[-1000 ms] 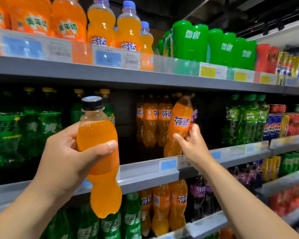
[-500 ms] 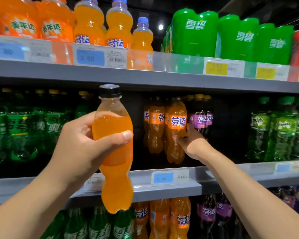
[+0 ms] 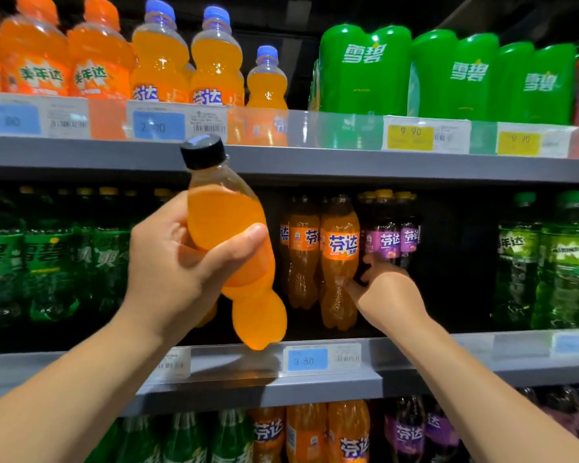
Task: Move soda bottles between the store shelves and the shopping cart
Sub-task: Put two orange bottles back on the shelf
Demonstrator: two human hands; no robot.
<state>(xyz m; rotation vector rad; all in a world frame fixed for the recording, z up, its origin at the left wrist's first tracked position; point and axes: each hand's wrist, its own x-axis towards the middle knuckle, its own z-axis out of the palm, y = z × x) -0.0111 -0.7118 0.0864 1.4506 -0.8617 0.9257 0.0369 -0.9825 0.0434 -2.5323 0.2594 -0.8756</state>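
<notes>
Since the frame half a sec back, the bare orange bottle (image 3: 228,222) has tipped off vertical and drifted right, and the R hand (image 3: 386,295) sits lower on its own bottle. Going L to R: green bottles (image 3: 47,262) fill the mid shelf's left. My L hand (image 3: 168,272) is wrapped round the bare bottle's upper body, thumb across the front, w/ the black cap (image 3: 203,152) leaning up-left and the base down-right, just over the shelf lip (image 3: 432,357). Next, the labelled orange bottle (image 3: 340,262) stands upright at the front of its row; the R hand grips its waist, thumb in front, fingers curled behind. Purple bottles (image 3: 390,242) stand just beside. Key relation, my guess: the dark gap left of the orange row lies behind the bare bottle, so its long axis needs righting first. L hand is nearer.
</notes>
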